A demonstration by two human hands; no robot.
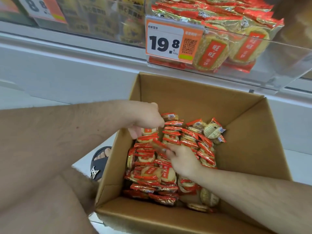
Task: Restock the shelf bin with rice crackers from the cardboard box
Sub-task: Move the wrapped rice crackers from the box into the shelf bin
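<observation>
An open cardboard box (185,95) stands on the floor, holding several red-and-gold rice cracker packets (172,137) stacked on edge. My left hand (145,119) reaches into the box from the left, its fingers curled round packets at the top of the left row. My right hand (182,159) comes in from the lower right and grips packets in the middle of the pile. Above the box, the clear shelf bin (278,65) holds more of the same rice crackers (212,51).
An orange price tag (163,43) reading 19.8 hangs on the bin's front. A neighbouring bin (94,22) with yellow packets sits to the left. A foot in a black sandal (99,162) stands left of the box on the white floor.
</observation>
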